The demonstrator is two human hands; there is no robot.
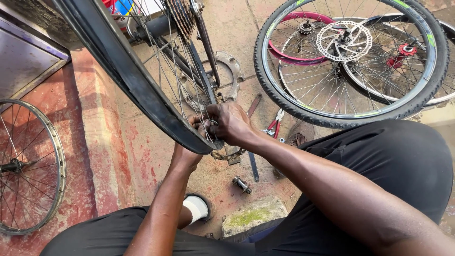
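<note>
Right hand point(232, 124) is curled over the black tyre point(128, 76) of the bicycle wheel, pinching at the spokes point(187, 80); left hand point(192, 137) grips the rim from below, above red-handled pliers point(275, 124) on the floor

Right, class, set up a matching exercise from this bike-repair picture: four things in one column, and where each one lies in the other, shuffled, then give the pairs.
Things:
1. Bare spoked rim
2. Pliers with red handles
3. Wheel with disc rotor
4. Mossy stone

Places:
A. Top right, lying on other wheels
B. Bottom centre, between the person's legs
C. Far left, on the red floor
D. On the ground just right of the right hand

Pairs: 1-C, 2-D, 3-A, 4-B
</note>
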